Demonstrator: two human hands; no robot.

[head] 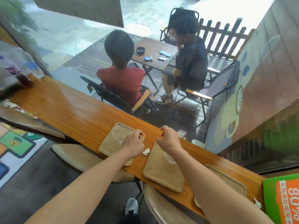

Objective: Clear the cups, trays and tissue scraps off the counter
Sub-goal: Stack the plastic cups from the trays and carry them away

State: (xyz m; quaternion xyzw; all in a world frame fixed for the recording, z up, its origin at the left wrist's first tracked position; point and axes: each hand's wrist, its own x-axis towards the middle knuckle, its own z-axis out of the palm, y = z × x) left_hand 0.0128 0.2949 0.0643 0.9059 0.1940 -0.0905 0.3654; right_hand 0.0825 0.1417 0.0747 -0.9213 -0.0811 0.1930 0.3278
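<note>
Pale rounded tray, clear cup, crumpled tissue scrap

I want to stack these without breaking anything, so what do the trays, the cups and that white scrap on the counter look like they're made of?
The trays look like pale wood or bamboo with a matte finish: tan and unglossy. The cups are clear glass or plastic; the tray shows through, but which of the two is unclear. The scrap looks like tissue paper: white, crumpled.
</note>
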